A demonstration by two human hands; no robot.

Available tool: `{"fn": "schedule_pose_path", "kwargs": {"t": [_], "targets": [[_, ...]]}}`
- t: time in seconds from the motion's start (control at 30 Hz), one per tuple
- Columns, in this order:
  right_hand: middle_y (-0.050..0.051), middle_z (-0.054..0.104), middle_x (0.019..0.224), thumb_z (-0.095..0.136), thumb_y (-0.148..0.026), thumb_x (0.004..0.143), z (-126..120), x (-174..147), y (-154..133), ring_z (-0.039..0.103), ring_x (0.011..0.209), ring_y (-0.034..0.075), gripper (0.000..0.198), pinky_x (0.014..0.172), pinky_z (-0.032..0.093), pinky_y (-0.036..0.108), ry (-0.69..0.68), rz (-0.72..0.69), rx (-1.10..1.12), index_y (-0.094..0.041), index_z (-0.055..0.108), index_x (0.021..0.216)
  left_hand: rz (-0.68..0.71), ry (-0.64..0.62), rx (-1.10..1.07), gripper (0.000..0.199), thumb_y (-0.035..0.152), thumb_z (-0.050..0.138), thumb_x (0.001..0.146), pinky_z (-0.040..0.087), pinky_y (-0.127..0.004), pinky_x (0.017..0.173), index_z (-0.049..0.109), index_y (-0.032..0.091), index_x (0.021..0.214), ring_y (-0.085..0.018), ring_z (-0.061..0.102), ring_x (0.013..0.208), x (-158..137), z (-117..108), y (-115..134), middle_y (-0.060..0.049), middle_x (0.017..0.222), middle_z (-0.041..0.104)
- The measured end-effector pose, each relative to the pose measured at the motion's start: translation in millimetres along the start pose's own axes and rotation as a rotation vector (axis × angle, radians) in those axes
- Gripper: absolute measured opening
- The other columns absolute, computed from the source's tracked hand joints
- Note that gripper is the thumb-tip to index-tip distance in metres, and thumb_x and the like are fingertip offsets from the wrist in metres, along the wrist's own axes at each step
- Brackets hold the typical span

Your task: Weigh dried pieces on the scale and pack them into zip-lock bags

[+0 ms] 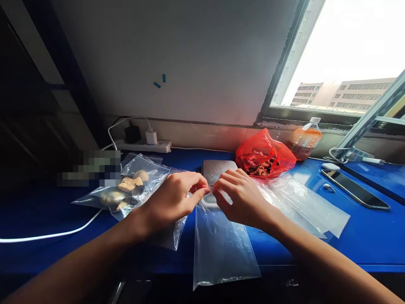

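My left hand [177, 194] and my right hand [240, 194] pinch the top edge of a clear plastic bag [224, 249] between thumbs and fingertips. The bag hangs flat toward the front edge of the blue table, and nothing shows inside it. Just behind my fingers lies a small scale with a silver top [218, 169], partly covered by my hands. Left of my left hand, a clear bag [148, 169] contains pale brown, dried-looking pieces [129, 183]. Beyond my right forearm lie several flat clear bags [311, 202].
A red plastic bag [265, 152] with dark brown dried pieces stands behind my right hand, beside an orange drink bottle [305, 137]. A phone [356, 190] and an earbud case [330, 166] lie at the right. A power strip [158, 146] with a charger and white cable runs along the wall.
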State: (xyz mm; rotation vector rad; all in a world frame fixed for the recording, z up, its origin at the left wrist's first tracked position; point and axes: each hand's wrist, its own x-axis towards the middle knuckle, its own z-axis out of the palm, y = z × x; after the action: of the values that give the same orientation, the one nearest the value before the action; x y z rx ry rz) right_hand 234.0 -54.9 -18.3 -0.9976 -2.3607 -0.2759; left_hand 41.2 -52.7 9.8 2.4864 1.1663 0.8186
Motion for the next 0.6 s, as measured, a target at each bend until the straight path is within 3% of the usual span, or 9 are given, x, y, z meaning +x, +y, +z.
{"fn": "schedule_pose_path", "kwargs": {"t": [0.23, 0.6], "targets": [[0.002, 0.066, 0.081, 0.054, -0.021, 0.089, -5, 3, 22, 0.055, 0.079, 0.017, 0.011, 0.074, 0.034, 0.032, 0.080, 0.132, 0.072, -0.020, 0.062, 0.081, -0.002, -0.012, -0.025, 0.018, 0.026, 0.053, 0.088, 0.038, -0.023, 0.054, 0.062, 0.017, 0.076, -0.011, 0.052, 0.056, -1, -6, 2, 0.002, 0.065, 0.062], [0.003, 0.065, 0.081, 0.057, -0.026, 0.085, -14, 5, 60, 0.057, 0.072, 0.014, 0.011, 0.066, 0.044, 0.029, 0.177, 0.247, 0.266, -0.019, 0.063, 0.079, -0.034, -0.049, -0.212, 0.018, 0.032, 0.058, 0.086, 0.041, -0.023, 0.055, 0.064, 0.017, 0.078, -0.013, 0.058, 0.065, -1, -12, 1, 0.000, 0.070, 0.065]]}}
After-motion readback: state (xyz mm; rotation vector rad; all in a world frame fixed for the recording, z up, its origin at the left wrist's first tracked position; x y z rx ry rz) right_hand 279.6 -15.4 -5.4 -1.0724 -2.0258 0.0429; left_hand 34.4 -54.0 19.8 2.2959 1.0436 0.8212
